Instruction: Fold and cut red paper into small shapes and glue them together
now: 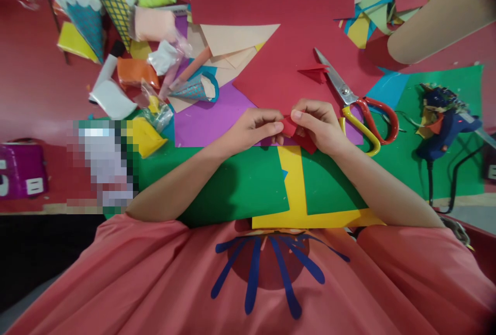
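Note:
A small piece of red paper (pixel 289 127) is pinched between my two hands, above the edge of a purple sheet (pixel 209 123). My left hand (pixel 258 129) grips its left side with thumb and fingers. On the other side my right hand (pixel 320 126) holds it, thumb on top; more red paper shows beneath those fingers. Scissors with red and yellow handles (pixel 349 98) lie partly spread just right of my right hand. Beyond them sits a small folded red paper piece (pixel 315 72) on a large red sheet (pixel 267 77).
Green sheets (pixel 232 185) and a yellow sheet (pixel 294 190) lie nearest me. A blue glue gun (pixel 445 128) with a cord rests at right, below a beige cylinder (pixel 437 25). Patterned paper cones (pixel 112 4), clay packets (pixel 137 73) and a small cone (pixel 196 88) crowd the left.

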The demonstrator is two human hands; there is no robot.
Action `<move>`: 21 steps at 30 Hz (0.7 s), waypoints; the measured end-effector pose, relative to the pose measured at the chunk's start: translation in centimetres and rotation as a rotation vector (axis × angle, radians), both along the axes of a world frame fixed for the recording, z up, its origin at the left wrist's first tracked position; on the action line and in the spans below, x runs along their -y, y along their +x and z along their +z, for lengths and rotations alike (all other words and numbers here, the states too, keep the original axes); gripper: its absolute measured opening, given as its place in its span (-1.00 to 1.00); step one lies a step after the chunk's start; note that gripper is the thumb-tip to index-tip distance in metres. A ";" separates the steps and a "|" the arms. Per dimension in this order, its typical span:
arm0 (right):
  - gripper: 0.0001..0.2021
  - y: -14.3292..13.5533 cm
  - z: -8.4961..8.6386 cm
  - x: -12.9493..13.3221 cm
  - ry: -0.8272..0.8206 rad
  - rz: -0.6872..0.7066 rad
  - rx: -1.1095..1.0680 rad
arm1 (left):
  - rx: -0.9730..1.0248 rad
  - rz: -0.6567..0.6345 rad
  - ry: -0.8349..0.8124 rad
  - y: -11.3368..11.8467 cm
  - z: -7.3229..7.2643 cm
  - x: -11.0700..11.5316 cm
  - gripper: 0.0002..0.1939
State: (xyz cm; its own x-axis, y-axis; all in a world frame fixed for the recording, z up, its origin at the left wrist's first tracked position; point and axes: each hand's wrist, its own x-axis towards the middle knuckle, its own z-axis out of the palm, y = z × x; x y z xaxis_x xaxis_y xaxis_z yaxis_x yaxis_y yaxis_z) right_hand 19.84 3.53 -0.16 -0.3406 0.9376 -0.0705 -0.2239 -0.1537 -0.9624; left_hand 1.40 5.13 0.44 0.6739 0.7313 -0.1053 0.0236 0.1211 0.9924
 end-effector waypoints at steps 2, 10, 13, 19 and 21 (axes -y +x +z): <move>-0.73 -0.1 0.4 0.1 0.023 0.060 0.019 | -0.029 -0.065 -0.034 0.1 0.2 -0.1 -0.59; -0.60 -0.3 1.0 0.3 -0.001 0.082 0.057 | -0.117 -0.113 -0.065 0.4 0.3 -0.3 -0.57; -0.58 -0.3 0.5 0.3 -0.058 0.078 0.053 | -0.116 -0.114 0.005 0.3 0.1 -0.3 -0.58; -0.56 -0.8 0.4 0.3 -0.248 0.092 -0.108 | -0.109 -0.061 0.138 0.3 0.0 -0.1 -0.56; -0.55 -0.8 0.6 0.2 -0.296 0.110 -0.156 | -0.092 -0.044 0.144 0.3 -0.2 -0.1 -0.56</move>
